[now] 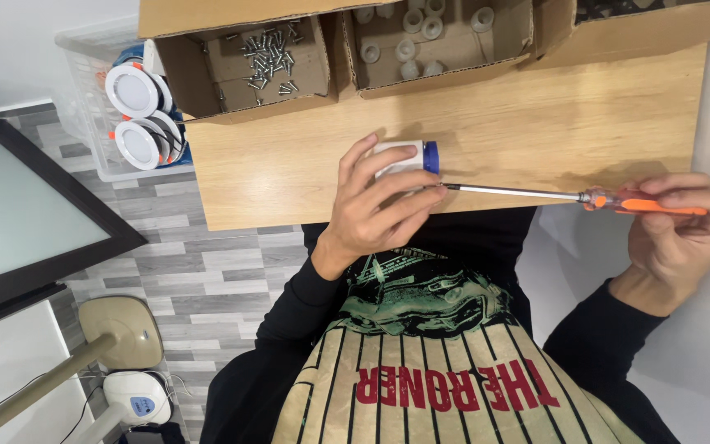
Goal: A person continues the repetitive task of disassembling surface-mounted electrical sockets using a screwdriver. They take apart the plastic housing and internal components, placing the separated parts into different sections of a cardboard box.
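Near the wooden worktop's (536, 123) front edge, my left hand (375, 210) clasps a small white blue-capped cylinder (408, 156), my right hand (680, 226) gripping the orange-handled screwdriver (569, 196), shaft lying sideways, tip at the cap.

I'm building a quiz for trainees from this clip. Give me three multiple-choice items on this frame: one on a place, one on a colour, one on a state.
1. Where are the loose screws?
A. In a cardboard box
B. On the floor
C. In the clear bin

2. What colour is the screwdriver handle?
A. Green
B. Orange
C. Black

3. How is the white cylinder part kept in place?
A. It lies untouched
B. The right hand holds it
C. The left hand grips it on the wooden table

Key: 1 A, the screws lie heaped in the box. 2 B, the handle in the right hand is orange. 3 C, left fingers wrap the part.
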